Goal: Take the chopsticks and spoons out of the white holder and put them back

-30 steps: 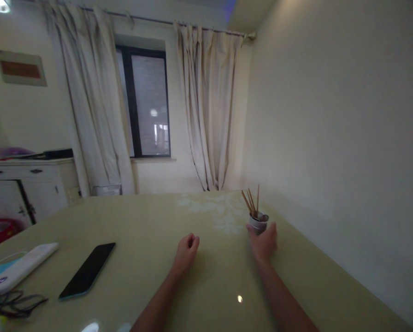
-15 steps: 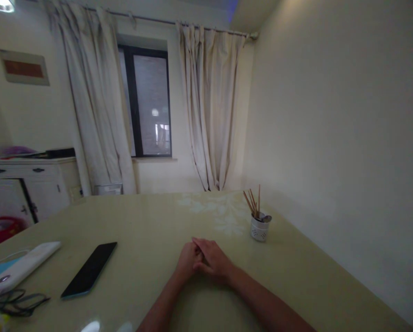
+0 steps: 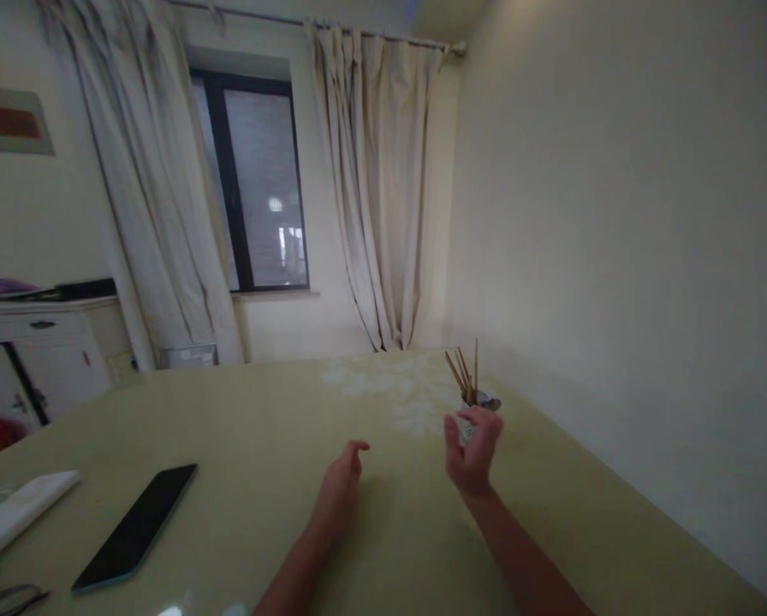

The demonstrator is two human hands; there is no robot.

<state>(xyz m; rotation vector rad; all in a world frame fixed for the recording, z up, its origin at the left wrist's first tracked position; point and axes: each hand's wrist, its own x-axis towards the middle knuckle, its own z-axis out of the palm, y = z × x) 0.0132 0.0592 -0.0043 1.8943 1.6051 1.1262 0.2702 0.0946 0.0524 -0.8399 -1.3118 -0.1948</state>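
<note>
Near the right edge of the table (image 3: 255, 419), whose pale green-yellow top is smooth and glossy, a small pale cup (image 3: 467, 429) is seen just beyond the right hand (image 3: 473, 451). Its round wall is pierced with small dark holes, and most of it is hidden by that hand. The cup is stood upright, its axis vertical and its mouth turned upward. Several thin brown sticks (image 3: 466, 374), apparently wooden, are held in it; most are tilted up and to the left, while the rightmost is set nearly vertical. Over the right side of the rim, a rounded, dull metallic spoon end (image 3: 490, 403) is pointed to the right.

The right hand's thumb and curled fingers are held apart, and the pierced wall is glimpsed through the gap; whether the cup is touched cannot be told. To its left, well apart from the cup, the left hand (image 3: 343, 479) is held low over or on the tabletop, its index finger bent forward; its other fingers are hidden, so its grip cannot be told. Farther left, a flat, dark-faced phone (image 3: 136, 526) is laid slantwise.
</note>
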